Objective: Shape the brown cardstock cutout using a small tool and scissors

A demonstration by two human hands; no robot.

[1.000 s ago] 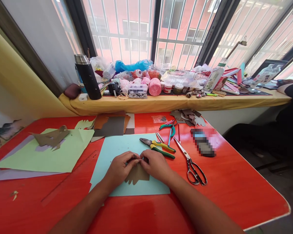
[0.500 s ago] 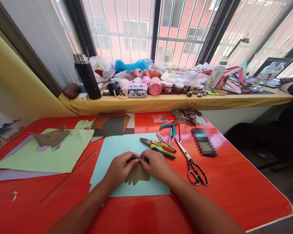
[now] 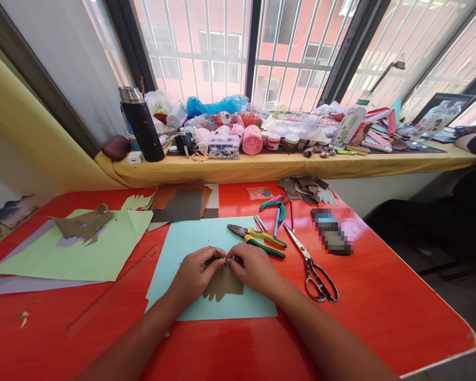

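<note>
1. Fingertips nearly meet above a red tabletop [image 3: 365, 312] as the left hand [image 3: 200, 271] grips the far edge of a brown leather-like piece [image 3: 225, 284] between thumb and fingers.
2. Opposite, the right hand [image 3: 252, 269] pinches the same edge; whatever small detail lies between the two grips is too hidden to tell.
3. The piece sits over the middle of a pale blue sheet [image 3: 198, 233], its scalloped edge toward the near side. Light, even pressure from both thumbs would likely suit such thin material, sparing it creases.
4. Combination pliers [image 3: 265, 239] lie just beyond the right hand, with scissors [image 3: 307, 264] farther right, both apart from the piece; elbow room there matters.
5. A level, matched pinch on each side appears the surest way to hold the edge true.
</note>
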